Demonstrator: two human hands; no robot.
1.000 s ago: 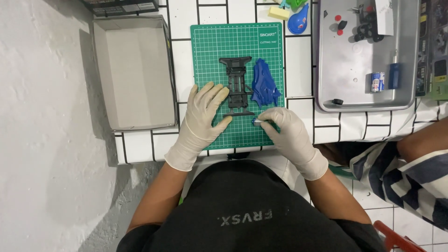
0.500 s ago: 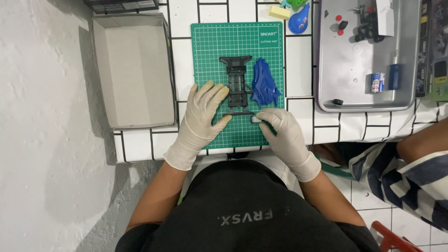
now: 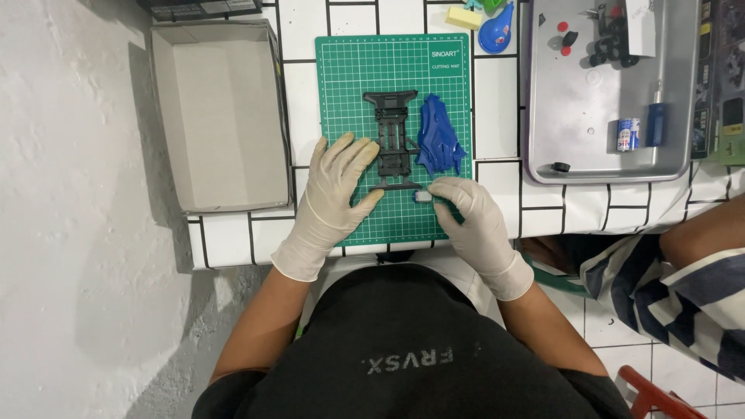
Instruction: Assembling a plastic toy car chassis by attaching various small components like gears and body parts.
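Note:
A black toy-car chassis [image 3: 393, 138] lies lengthwise on a green cutting mat [image 3: 349, 85], with a blue car body shell [image 3: 439, 140] beside it on the right. My left hand [image 3: 335, 194], in a pale glove, rests flat on the mat with its fingers against the chassis's near left side. My right hand [image 3: 469, 209], also gloved, pinches a small blue-and-white part [image 3: 421, 196] at the chassis's near end.
An empty grey cardboard box [image 3: 221, 116] stands left of the mat. A metal tray [image 3: 597, 101] with small parts, a little can and a blue tool sits at the right. Another person's striped sleeve [image 3: 683, 287] is at the lower right. A blue dish [image 3: 497, 31] lies at the top.
My right hand has shifted slightly left along the near end of the chassis with the small part. The left hand has stayed in place.

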